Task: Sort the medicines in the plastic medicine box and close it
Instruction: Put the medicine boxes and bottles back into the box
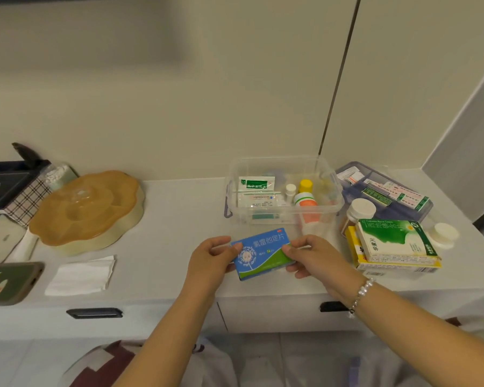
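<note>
A blue and green medicine carton [261, 253] is held just above the counter in front of the clear plastic medicine box [334, 203]. My left hand [211, 261] pinches its left end and my right hand [313, 255] pinches its right end. The open box holds white and green packets [256, 183], a small white bottle [290, 189], a yellow-capped bottle [305, 186] and an orange-labelled bottle [306, 203]. Its lid tray [428, 206] lies to the right with plasters in it.
Right of the box lie a green and white carton [394, 237] stacked on a yellow one [354, 248], plus two white-capped bottles [361, 209] [442, 234]. On the left are an amber snack tray [87, 208], a folded tissue [81, 275], a phone [9, 283] and a tissue box [6, 185].
</note>
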Available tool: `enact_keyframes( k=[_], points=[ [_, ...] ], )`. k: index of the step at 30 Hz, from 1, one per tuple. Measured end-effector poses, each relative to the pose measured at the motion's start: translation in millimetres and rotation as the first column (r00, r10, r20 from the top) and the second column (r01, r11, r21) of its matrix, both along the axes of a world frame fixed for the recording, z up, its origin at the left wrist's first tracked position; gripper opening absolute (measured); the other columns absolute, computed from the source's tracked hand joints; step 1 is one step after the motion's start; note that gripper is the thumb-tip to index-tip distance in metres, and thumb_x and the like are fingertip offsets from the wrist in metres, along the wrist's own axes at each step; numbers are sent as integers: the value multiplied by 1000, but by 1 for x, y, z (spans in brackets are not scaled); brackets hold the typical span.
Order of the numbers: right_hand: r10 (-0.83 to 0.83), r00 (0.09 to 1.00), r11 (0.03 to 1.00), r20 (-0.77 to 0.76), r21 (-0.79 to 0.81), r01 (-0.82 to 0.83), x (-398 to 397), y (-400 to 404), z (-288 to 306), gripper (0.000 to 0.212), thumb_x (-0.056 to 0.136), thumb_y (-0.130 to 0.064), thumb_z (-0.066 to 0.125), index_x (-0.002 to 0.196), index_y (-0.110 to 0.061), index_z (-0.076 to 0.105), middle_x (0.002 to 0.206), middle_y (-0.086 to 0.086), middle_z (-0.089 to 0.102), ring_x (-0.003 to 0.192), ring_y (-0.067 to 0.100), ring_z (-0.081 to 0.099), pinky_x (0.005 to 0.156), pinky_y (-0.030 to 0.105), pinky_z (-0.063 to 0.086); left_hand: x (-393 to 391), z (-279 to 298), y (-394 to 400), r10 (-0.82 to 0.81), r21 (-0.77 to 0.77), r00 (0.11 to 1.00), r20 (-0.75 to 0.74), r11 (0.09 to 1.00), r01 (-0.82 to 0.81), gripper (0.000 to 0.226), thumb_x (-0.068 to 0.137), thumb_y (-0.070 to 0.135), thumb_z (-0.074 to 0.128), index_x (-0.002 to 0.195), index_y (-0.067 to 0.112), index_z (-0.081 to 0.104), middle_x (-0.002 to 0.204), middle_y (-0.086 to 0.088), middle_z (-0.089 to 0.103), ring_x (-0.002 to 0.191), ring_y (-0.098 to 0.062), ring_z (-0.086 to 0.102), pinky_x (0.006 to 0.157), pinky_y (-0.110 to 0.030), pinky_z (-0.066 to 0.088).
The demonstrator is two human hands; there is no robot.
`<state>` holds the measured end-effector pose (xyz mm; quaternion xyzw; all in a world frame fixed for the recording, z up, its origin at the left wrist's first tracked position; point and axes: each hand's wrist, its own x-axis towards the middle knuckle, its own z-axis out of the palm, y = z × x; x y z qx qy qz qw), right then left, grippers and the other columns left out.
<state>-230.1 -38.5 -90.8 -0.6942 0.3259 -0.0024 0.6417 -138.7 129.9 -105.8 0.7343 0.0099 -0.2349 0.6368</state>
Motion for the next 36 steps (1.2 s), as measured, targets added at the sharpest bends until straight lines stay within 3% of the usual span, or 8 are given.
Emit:
enact_keyframes(
  k=[3, 6, 10, 18, 21, 26, 30, 36],
  points=[
    [36, 997, 999, -64, 12, -35, 2, 4, -10, 13, 84, -19, 63, 77, -10, 56, 74, 7, 66, 56, 13, 64, 46, 19, 53, -3, -18, -3, 50, 74, 998, -33, 996, -47, 29, 77, 18, 73, 100, 6, 61, 94, -12, 70, 82, -21, 69, 77, -34, 57],
    [62, 987, 991, -149, -109, -79, 4, 8, -22, 19, 82, -23, 65, 68, -12, 57, 64, 5, 65, 48, 12, 60, 43, 19, 50, -4, -30, -6, 83, 137, 996, 27, 987, -86, 25, 76, 20, 73, 96, 7, 65, 89, -9, 72, 82, -22, 69, 78, -38, 57],
    [41, 981, 970, -192, -227, -85, 7, 6, -34, 19, 79, -27, 68, 69, -14, 59, 61, 5, 64, 45, 11, 54, 42, 18, 47, 0, -33, -10, 51, 178, 990, 129, 981, -74, 30, 78, 22, 72, 105, 10, 67, 90, -4, 71, 81, -17, 68, 78, -36, 57],
    [66, 979, 963, -193, -243, -113, 8, 2, -37, 18, 79, -27, 69, 70, -18, 57, 64, 5, 66, 47, 11, 57, 45, 19, 50, -3, -36, -13, -69, 318, 968, 240, 948, -11, 55, 82, 28, 67, 132, 12, 49, 125, -8, 61, 97, -14, 59, 81, -22, 46],
    [77, 978, 952, -192, -278, -129, 4, 1, -32, 17, 80, -30, 68, 74, -17, 58, 67, 8, 68, 52, 14, 57, 53, 25, 51, -8, -31, -13, -77, 342, 962, 262, 939, -18, 55, 83, 31, 65, 132, 15, 47, 130, -7, 56, 106, -14, 56, 78, -18, 45],
    [91, 989, 924, -116, -362, -128, -10, -4, -10, 15, 82, -35, 63, 83, -21, 59, 70, -1, 68, 56, 10, 61, 50, 19, 46, -29, -13, -16, -89, 245, 929, 358, 970, -1, 26, 83, 31, 65, 108, 30, 58, 112, 3, 57, 84, -7, 56, 56, -6, 45],
    [75, 997, 932, 30, -359, -60, -28, -16, 21, 16, 82, -30, 64, 89, -16, 62, 71, 1, 68, 53, 5, 62, 46, 16, 47, -45, 4, -27, -115, 118, 946, 304, 990, 83, 9, 84, 27, 63, 84, 36, 60, 89, 13, 63, 78, -1, 58, 57, -4, 45],
    [-21, 988, 857, 153, -506, 97, -69, -59, 55, 6, 82, -24, 64, 88, -22, 65, 71, 3, 68, 62, 12, 63, 52, 17, 46, -70, 21, -62, -242, 68, 934, 262, 970, 232, 7, 87, 30, 58, 91, 31, 63, 91, 9, 66, 86, -12, 63, 66, -14, 48]
  ],
)
